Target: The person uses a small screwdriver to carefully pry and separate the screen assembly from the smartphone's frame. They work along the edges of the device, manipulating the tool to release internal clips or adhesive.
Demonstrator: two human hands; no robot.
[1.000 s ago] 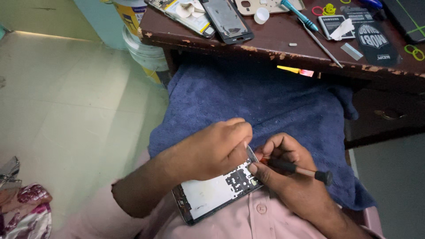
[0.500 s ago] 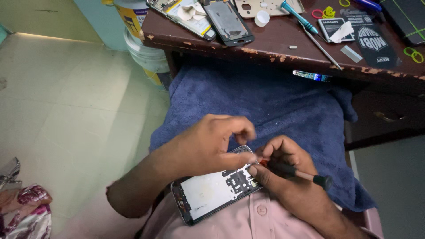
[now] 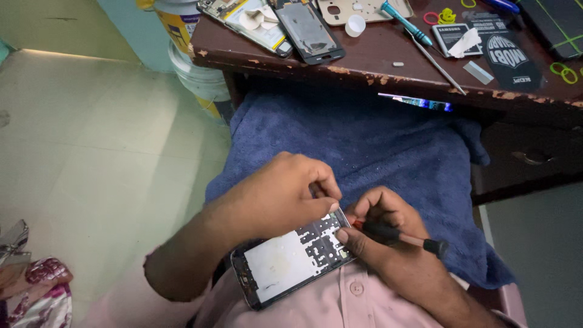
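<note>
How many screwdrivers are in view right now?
2. One black-handled screwdriver in the right hand, over the opened phone; one teal screwdriver on the desk. Others may be out of frame.

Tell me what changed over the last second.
Little moved: the left hand shifted slightly at the top corner of the opened phone with bare white and black insides. The right hand still holds the black-handled screwdriver to it, above the blue towel.
</note>
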